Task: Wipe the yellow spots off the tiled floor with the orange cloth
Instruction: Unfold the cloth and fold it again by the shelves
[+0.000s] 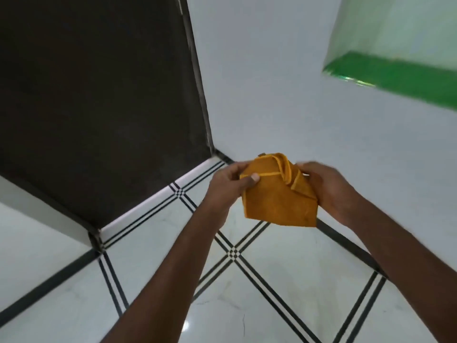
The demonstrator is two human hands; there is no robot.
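Above tiled floor (272, 280): two hands (227, 186) (329, 191) pinch one orange cloth (277, 201).

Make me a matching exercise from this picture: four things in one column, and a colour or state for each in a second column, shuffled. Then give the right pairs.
Things:
1. orange cloth
2. tiled floor
3. ledge
4. doorway

Colours or states:
A. bright green, upper right on the wall
B. dark, at upper left
C. folded, held up between the left hand and the right hand
D. white and glossy with black lines

Pairs: 1-C, 2-D, 3-A, 4-B
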